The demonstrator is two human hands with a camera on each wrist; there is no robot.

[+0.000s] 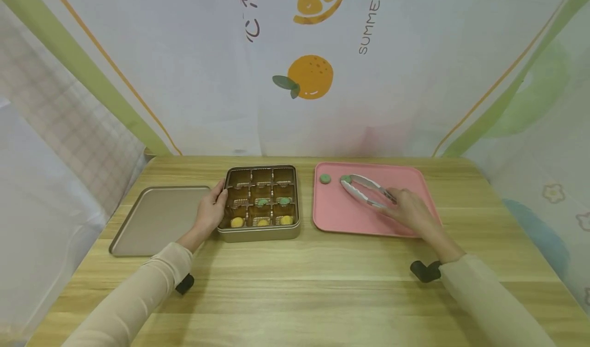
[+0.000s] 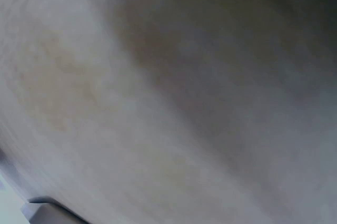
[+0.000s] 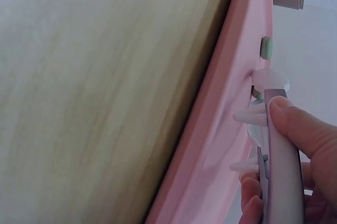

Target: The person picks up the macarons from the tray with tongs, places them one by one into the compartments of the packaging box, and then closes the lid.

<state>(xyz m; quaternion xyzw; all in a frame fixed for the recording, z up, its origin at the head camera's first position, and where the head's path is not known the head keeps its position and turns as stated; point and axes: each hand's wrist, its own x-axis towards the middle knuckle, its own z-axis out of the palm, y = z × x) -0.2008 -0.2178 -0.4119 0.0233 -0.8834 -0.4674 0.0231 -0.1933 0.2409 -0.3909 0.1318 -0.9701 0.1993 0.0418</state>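
Observation:
My left hand (image 1: 213, 208) holds the left side of a gold tin (image 1: 262, 234) with a clear divided insert. Yellow round sweets (image 1: 286, 220) lie in the front row of compartments. Green round sweets (image 1: 285, 201) lie in the middle and right compartments of the middle row. My right hand (image 1: 407, 209) grips metal tongs (image 1: 375, 185) with white tips over a pink tray (image 1: 369, 221). The tong tips are around a green sweet (image 1: 346, 178) on the tray; whether they squeeze it I cannot tell. Another green sweet (image 1: 324, 178) lies to its left. The left wrist view is mostly blurred.
Left of the tin, a flat gold lid (image 1: 161, 219) lies on the wooden table (image 1: 295, 296). Behind the table hangs a white curtain (image 1: 207, 80) with printed oranges. Dark pieces of the wrist gear (image 1: 425, 271) show by the sleeves.

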